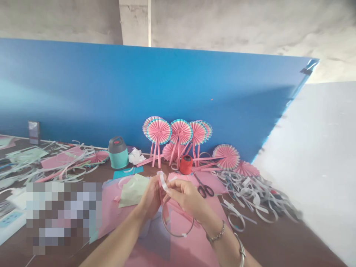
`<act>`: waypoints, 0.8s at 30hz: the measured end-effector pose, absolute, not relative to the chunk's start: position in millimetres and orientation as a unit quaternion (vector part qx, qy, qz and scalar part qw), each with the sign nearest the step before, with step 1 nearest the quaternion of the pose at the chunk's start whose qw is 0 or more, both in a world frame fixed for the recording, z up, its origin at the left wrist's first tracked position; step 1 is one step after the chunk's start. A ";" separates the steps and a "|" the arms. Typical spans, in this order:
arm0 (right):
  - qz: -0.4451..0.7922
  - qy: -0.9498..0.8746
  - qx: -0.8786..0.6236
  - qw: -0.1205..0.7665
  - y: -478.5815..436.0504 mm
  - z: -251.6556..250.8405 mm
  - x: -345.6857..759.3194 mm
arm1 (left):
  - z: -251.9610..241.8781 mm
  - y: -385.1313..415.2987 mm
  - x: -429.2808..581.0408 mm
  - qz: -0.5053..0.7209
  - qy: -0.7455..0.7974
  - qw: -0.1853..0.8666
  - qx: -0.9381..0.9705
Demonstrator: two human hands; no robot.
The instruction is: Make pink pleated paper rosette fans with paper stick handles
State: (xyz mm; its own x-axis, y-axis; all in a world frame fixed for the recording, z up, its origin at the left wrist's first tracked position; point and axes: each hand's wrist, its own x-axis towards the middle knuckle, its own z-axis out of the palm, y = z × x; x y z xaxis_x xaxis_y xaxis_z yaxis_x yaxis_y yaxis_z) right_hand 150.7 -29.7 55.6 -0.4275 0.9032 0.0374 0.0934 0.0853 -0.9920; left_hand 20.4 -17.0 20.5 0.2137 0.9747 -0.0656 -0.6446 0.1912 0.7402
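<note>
My left hand (151, 196) is closed around a pink folded paper piece, mostly hidden behind the fingers. A short white strip (163, 182) runs from the top of that piece to my right hand (185, 194), whose thumb and fingers pinch its lower end. Below my right hand hangs a thin curved loop (178, 235) with a white bit on it; what holds it up is hidden. Pink paper sheets (200, 237) lie under both hands. A pale green sheet (134, 190) sits left of my left hand, and black-handled scissors (205, 190) lie right of my right hand.
Several pink round paper fans (158, 131) stand against the blue partition (178, 85). A red thread spool (186, 165) and a teal container with a grey lid (118, 152) stand before it. Curled white strips (250, 196) pile up at right, more at left. A phone-like object (34, 132) stands far left.
</note>
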 end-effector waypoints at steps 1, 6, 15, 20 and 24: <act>0.553 -0.638 -0.391 0.366 -29.7 55.8 150.6 | 19.9 -16.9 20.3 0.562 0.277 0.720 0.297; 0.550 -0.640 -0.391 0.367 -29.7 56.0 150.3 | 15.5 -15.5 19.2 0.561 0.275 0.723 0.296; 0.552 -0.641 -0.390 0.365 -29.2 56.0 150.0 | 11.5 -15.1 19.0 0.556 0.280 0.726 0.293; 0.554 -0.639 -0.392 0.364 -29.1 55.0 150.1 | 11.7 -14.6 19.0 0.547 0.279 0.733 0.292; 0.553 -0.640 -0.395 0.359 -29.5 55.6 150.0 | 9.6 -13.4 18.9 0.549 0.277 0.732 0.293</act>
State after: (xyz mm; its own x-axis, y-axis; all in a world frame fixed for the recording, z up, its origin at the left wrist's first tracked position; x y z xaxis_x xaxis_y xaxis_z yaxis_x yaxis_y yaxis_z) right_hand 150.0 -29.5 55.6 -0.4303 0.9024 0.0224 0.1085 0.0763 -0.9912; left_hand 18.9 -13.4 9.6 0.2442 0.9661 -0.0834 -0.6420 0.2255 0.7328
